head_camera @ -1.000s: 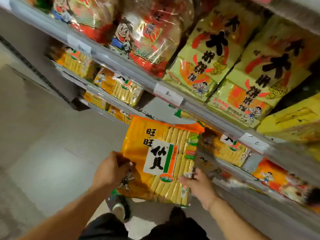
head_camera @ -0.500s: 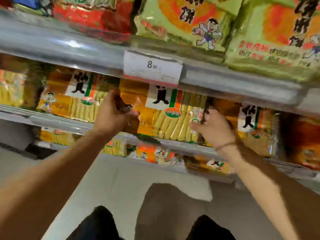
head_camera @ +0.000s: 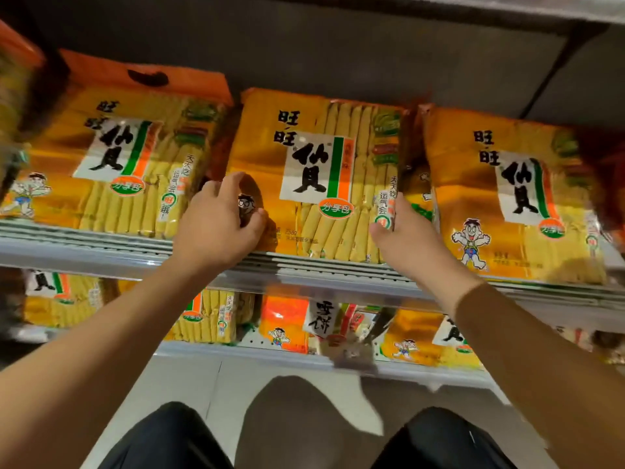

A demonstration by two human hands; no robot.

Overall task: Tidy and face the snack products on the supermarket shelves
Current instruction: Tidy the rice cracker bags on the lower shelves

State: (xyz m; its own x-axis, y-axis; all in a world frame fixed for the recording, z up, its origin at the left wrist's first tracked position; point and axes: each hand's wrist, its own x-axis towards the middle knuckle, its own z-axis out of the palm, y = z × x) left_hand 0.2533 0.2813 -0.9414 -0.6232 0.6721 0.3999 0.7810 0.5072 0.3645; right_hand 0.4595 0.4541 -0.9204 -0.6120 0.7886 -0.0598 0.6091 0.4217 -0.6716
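An orange rice-cracker bag [head_camera: 318, 170] stands upright on the metal shelf [head_camera: 101, 248], label facing me, between two matching bags. My left hand [head_camera: 216, 225] grips its lower left corner, fingers curled over the cartoon figure. My right hand [head_camera: 402, 231] holds its lower right edge, with the thumb on the front of the bag. A matching bag on the left [head_camera: 118, 154] and another on the right [head_camera: 507, 198] stand close against it.
A lower shelf [head_camera: 270, 357] holds more orange cracker bags [head_camera: 284, 323] and a tilted label tag [head_camera: 321, 318]. The underside of the shelf above is dark grey. My knees [head_camera: 439, 438] and the pale floor lie below.
Both hands have carried the bag from down by the floor up onto the shelf, where it stands between its neighbours. My view has moved in close to that shelf.
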